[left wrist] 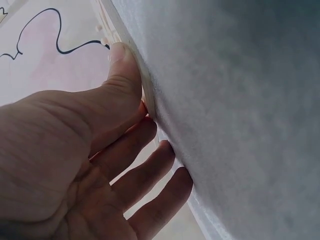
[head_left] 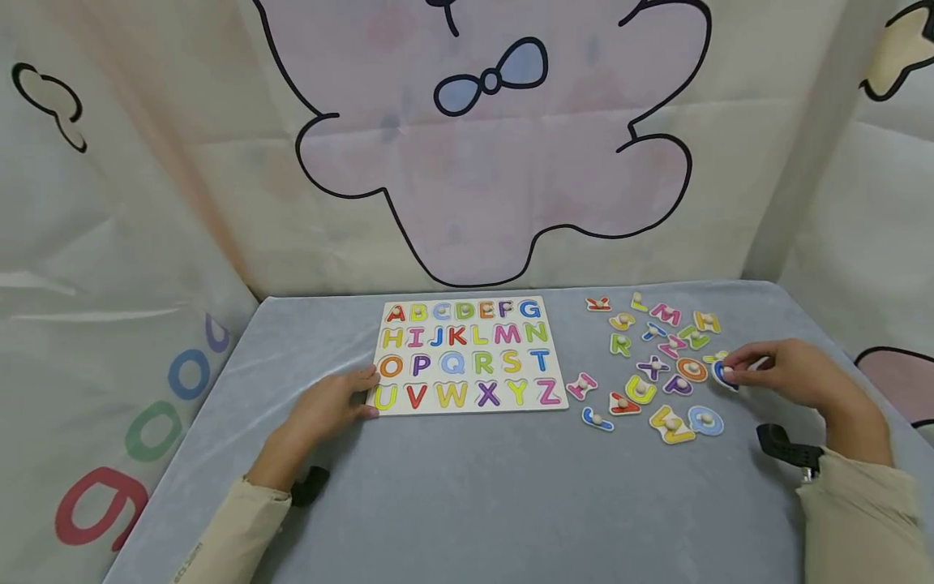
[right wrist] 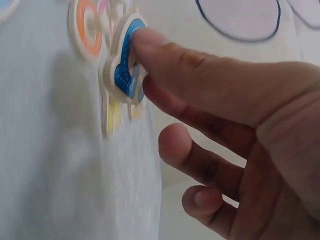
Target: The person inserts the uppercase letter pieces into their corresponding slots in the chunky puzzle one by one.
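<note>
Holding the letter board (head_left: pixel 472 397) at its left edge, near the front corner, the left hand (head_left: pixel 321 418) has its thumb against the rim. Well to the right of the board, the right hand (head_left: pixel 799 377) pinches a blue-lettered piece (right wrist: pixel 125 75) between thumb and finger. Loose letter pieces (head_left: pixel 691 370) crowd the cloth between; a pink piece (head_left: pixel 581 386) sits just beside the board's right edge. Blue-grey cloth (head_left: pixel 511 503) runs forward from the board's near edge, giving wide room, while beyond its far edge a printed backdrop (head_left: pixel 467 243) rises close by.
</note>
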`<state>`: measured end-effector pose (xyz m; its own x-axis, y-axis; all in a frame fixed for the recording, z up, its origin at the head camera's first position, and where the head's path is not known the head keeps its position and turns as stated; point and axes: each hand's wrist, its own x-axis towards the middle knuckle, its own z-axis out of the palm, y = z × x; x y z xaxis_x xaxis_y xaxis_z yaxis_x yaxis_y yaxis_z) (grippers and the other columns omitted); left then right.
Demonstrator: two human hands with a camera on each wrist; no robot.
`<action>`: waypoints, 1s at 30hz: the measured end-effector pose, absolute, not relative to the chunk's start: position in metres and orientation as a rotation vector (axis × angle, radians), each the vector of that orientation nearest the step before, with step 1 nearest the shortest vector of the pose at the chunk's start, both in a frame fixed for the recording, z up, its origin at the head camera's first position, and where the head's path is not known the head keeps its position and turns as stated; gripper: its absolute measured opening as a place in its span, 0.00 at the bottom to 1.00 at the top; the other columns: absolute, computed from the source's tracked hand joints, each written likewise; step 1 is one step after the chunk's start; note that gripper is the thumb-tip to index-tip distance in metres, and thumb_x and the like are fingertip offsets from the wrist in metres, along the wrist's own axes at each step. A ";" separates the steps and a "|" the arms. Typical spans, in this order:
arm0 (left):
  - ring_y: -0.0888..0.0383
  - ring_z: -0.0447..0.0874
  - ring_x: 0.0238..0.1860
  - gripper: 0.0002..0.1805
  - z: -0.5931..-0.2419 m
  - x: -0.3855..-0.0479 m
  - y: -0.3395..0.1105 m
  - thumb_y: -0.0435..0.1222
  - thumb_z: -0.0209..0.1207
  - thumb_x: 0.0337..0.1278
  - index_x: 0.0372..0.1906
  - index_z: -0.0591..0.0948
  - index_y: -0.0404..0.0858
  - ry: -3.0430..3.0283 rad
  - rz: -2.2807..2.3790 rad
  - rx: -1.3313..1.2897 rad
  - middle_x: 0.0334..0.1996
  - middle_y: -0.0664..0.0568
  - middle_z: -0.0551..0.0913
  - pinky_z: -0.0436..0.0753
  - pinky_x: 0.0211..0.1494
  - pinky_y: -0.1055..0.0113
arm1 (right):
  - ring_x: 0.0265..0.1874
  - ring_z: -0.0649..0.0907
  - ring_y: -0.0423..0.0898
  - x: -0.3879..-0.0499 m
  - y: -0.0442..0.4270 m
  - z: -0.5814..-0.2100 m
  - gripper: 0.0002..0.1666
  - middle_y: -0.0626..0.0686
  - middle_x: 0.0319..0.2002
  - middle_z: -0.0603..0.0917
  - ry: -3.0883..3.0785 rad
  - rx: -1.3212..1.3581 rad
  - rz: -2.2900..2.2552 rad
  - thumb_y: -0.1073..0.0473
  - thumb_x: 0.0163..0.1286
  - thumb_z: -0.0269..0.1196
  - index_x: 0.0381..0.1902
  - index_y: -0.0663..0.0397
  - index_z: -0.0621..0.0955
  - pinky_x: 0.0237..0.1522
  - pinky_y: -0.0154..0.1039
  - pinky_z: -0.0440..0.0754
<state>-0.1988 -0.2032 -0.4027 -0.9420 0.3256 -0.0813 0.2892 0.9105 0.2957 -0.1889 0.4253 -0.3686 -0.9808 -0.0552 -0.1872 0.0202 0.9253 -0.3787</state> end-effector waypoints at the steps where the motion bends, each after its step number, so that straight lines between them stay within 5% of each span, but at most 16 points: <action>1: 0.43 0.73 0.69 0.35 -0.403 -0.199 -0.203 0.41 0.71 0.52 0.66 0.76 0.37 2.946 0.425 0.479 0.68 0.44 0.74 0.75 0.66 0.47 | 0.32 0.75 0.38 -0.191 0.419 -0.367 0.28 0.47 0.35 0.86 2.894 -0.044 -0.580 0.38 0.62 0.69 0.47 0.54 0.87 0.30 0.33 0.72; 11: 0.44 0.72 0.70 0.35 -0.403 -0.198 -0.203 0.42 0.71 0.53 0.67 0.75 0.39 2.940 0.425 0.472 0.69 0.45 0.74 0.74 0.67 0.47 | 0.27 0.75 0.39 -0.207 0.344 -0.352 0.18 0.45 0.29 0.84 2.898 -0.252 -0.647 0.46 0.61 0.72 0.44 0.50 0.88 0.26 0.33 0.70; 30: 0.44 0.74 0.69 0.34 -0.404 -0.196 -0.200 0.40 0.71 0.52 0.66 0.77 0.38 2.978 0.413 0.452 0.68 0.45 0.75 0.75 0.65 0.48 | 0.38 0.79 0.47 -0.254 0.278 -0.382 0.16 0.52 0.41 0.86 2.787 -0.351 -0.717 0.53 0.65 0.70 0.48 0.53 0.87 0.36 0.36 0.75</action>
<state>-0.1965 -0.2002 -0.4044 -0.9507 0.3045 -0.0584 0.2770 0.9190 0.2806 -0.2538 0.2778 -0.3824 -0.9418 -0.2886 -0.1721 -0.1698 0.8507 -0.4975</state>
